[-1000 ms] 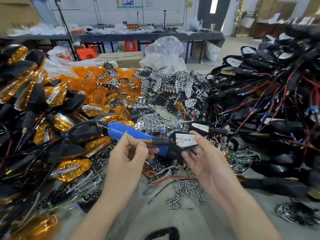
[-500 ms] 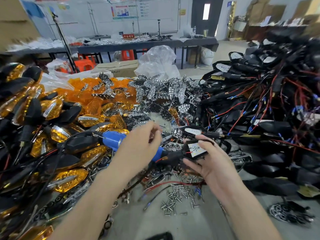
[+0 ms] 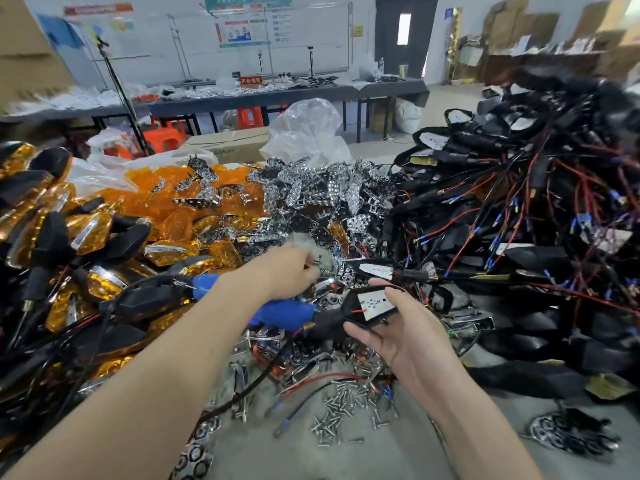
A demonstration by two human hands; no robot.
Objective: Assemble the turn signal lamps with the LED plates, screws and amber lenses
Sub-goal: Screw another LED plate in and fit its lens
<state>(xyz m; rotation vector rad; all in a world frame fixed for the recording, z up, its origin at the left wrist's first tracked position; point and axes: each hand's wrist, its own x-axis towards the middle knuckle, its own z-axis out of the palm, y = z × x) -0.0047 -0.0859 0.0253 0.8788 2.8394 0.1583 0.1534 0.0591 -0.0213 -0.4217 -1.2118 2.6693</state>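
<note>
While right hand [image 3: 398, 337] grips black lamp [image 3: 370, 306], left hand [image 3: 287, 268] over dimpled chrome plates [image 3: 311, 195]

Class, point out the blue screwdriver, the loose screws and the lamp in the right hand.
blue screwdriver [image 3: 284, 311]: head view, blue body.
loose screws [image 3: 334, 408]: head view, pile middle.
lamp [image 3: 375, 303]: head view, white plate.

A: Where does the single view look from?
B: From the person's head, wide-angle, facing forward and tilted down over the worktop [image 3: 329, 462].
A: How near?
B: Close. The left forearm [image 3: 166, 375] enters from 7 o'clock, the right forearm [image 3: 478, 410] from 5 o'clock; the right grip [image 3: 405, 337] holding a lamp housing [image 3: 349, 303] lies just below centre. The back wall [image 3: 166, 36] shows far off at 12 o'clock.
</note>
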